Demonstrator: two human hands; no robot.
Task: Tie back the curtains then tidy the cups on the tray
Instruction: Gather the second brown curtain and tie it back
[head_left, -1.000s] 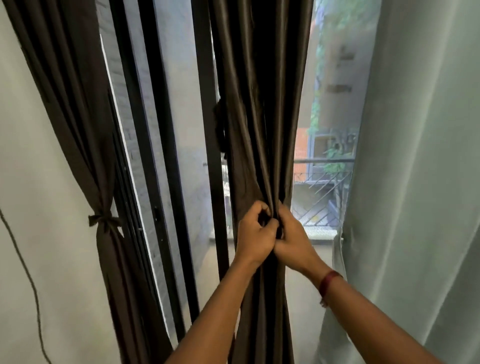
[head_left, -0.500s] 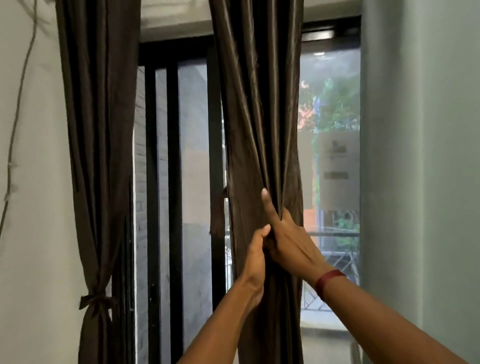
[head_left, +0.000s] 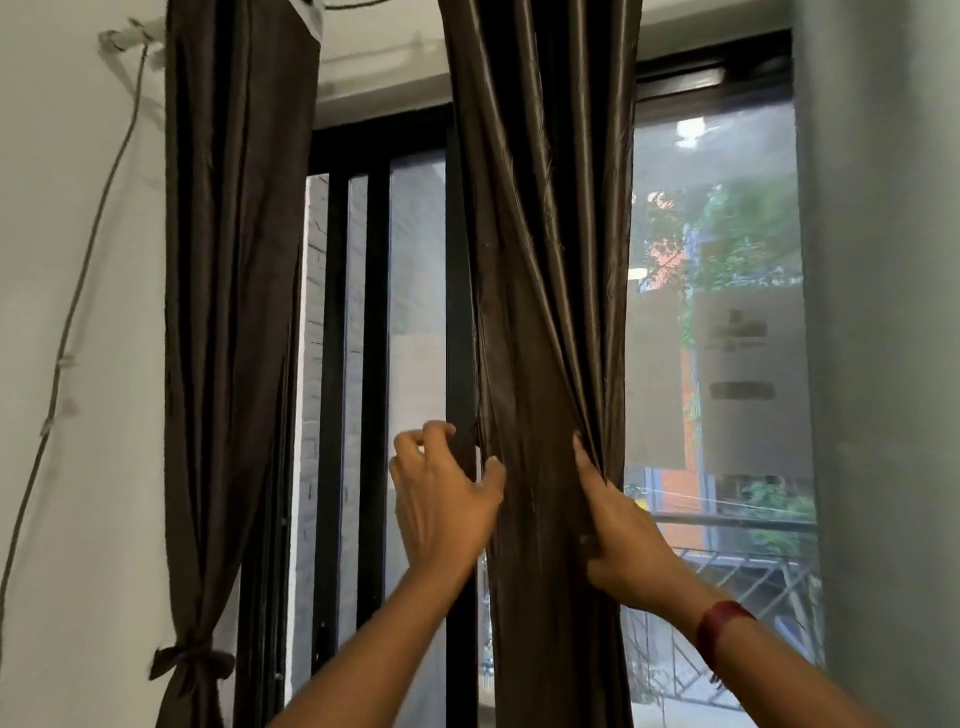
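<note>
1. Far left, a thin cable (head_left: 78, 291) runs down the pale wall, its lower end cut off by the frame edge.
2. The left curtain (head_left: 234, 312) hangs gathered, cinched low by its tie-back (head_left: 189, 662); its foot is out of view.
3. Between the two curtains we see open glass and the dark window frame (head_left: 374, 364).
4. Our left hand (head_left: 441, 509) is raised before the frame, fingers curled and thumb at the cloth's left edge; we cannot tell whether it holds any fabric.
5. The middle curtain (head_left: 545, 260) hangs untied at centre, top and bottom cropped.
6. Our right hand (head_left: 618, 525) grasps its right edge, fingers hidden behind the folds.
7. Beyond the glass, a balcony railing (head_left: 753, 561) is blurred.
</note>
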